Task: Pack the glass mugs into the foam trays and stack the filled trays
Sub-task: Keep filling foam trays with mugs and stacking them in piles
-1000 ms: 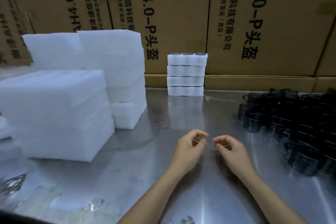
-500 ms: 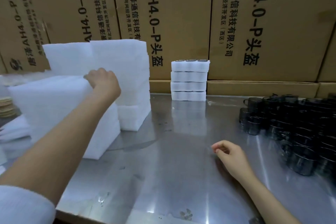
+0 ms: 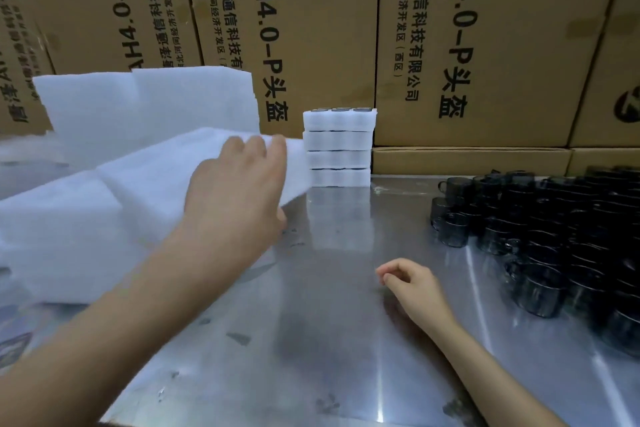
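Observation:
My left hand (image 3: 239, 191) grips a white foam tray (image 3: 166, 166) by its right edge, fingers over the top and thumb below, and holds it tilted above the near foam pile (image 3: 69, 236). A taller foam pile (image 3: 156, 104) stands behind it. My right hand (image 3: 412, 284) rests on the metal table (image 3: 329, 340) with its fingers loosely curled and nothing in it. Dark glass mugs (image 3: 554, 243) are stacked in rows at the right. Several filled trays form a short stack (image 3: 339, 147) at the back, with mug rims showing in the top one.
Big cardboard boxes (image 3: 467, 45) wall off the back of the table, with flat cardboard (image 3: 467, 159) lying at their foot. The table's front edge runs along the bottom of the view. Bare metal lies between my hands and the filled stack.
My left hand left the middle of the table, reached to the foam pile at the left, and now pulls one tray off it toward the right. My right hand stayed put.

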Demonstrator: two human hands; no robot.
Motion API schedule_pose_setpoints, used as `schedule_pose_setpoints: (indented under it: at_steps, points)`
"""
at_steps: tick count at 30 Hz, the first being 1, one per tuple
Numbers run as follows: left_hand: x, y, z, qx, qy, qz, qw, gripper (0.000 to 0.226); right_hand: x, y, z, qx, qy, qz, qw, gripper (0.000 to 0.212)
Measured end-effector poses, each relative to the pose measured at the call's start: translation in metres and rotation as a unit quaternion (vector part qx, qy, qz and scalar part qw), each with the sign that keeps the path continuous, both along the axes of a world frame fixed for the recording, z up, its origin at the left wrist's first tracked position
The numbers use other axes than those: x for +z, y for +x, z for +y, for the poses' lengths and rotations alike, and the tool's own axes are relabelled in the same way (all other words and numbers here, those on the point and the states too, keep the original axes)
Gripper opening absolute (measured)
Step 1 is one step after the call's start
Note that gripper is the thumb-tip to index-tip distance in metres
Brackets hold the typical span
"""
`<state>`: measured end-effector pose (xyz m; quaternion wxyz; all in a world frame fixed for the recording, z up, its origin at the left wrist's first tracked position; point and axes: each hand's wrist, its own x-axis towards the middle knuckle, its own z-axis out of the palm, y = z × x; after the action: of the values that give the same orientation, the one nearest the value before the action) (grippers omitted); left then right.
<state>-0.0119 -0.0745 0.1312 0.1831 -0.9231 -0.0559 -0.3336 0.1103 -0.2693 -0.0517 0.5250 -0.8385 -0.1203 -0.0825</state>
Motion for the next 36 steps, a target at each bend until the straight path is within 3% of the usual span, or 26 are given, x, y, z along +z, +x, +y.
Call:
schedule_pose_setpoints:
  at_steps: [3, 5, 9, 13, 18, 21, 23, 26, 29, 32, 34, 36]
  points:
    - [-0.035, -0.041, -0.046, -0.232, 0.035, 0.041, 0.971, 0.074, 0.014, -0.009, -0.006, 0.020, 0.158, 0.045, 0.986, 0.026]
    - [-0.060, -0.047, -0.060, -0.326, 0.084, 0.106, 0.936, 0.067, 0.024, -0.014, -0.017, 0.024, 0.279, 0.130, 0.951, 0.033]
    - [-0.097, -0.026, -0.054, -0.383, 0.140, 0.165, 0.898, 0.056, 0.025, -0.009, -0.054, 0.035, 0.372, 0.236, 0.897, 0.072]
    - [-0.124, -0.002, -0.028, -0.376, 0.123, 0.193, 0.898, 0.068, 0.019, -0.010, -0.082, 0.039, 0.360, 0.223, 0.905, 0.054]
    - [-0.142, 0.022, -0.006, -0.386, 0.010, 0.182, 0.904, 0.061, 0.017, -0.017, -0.094, 0.029, 0.270, 0.183, 0.945, 0.025]
    - [-0.151, 0.038, 0.002, -0.339, -0.165, 0.185, 0.908, 0.073, 0.017, -0.022, -0.093, -0.018, 0.182, 0.176, 0.967, 0.020]
    - [-0.157, 0.046, 0.003, -0.336, -0.308, 0.200, 0.867, 0.075, 0.017, -0.026, -0.092, -0.065, 0.123, 0.140, 0.980, 0.023]
    - [-0.163, 0.057, 0.000, -0.363, -0.480, 0.160, 0.782, 0.062, 0.017, -0.039, -0.089, -0.110, 0.011, 0.079, 0.991, 0.038]
    - [-0.166, 0.070, -0.001, -0.344, -0.561, 0.135, 0.740, 0.056, 0.017, -0.049, -0.092, -0.166, -0.120, -0.042, 0.978, 0.042]
    - [-0.163, 0.076, -0.006, -0.341, -0.618, 0.154, 0.691, 0.050, 0.029, -0.049, -0.100, -0.269, -0.172, -0.217, 0.922, 0.018]
    - [-0.164, 0.088, -0.010, -0.327, -0.643, 0.167, 0.673, 0.043, 0.033, -0.045, -0.111, -0.322, -0.211, -0.241, 0.891, 0.010]
    - [-0.167, 0.095, -0.014, -0.320, -0.670, 0.182, 0.645, 0.032, 0.028, -0.041, -0.124, -0.329, -0.260, -0.180, 0.890, 0.016]
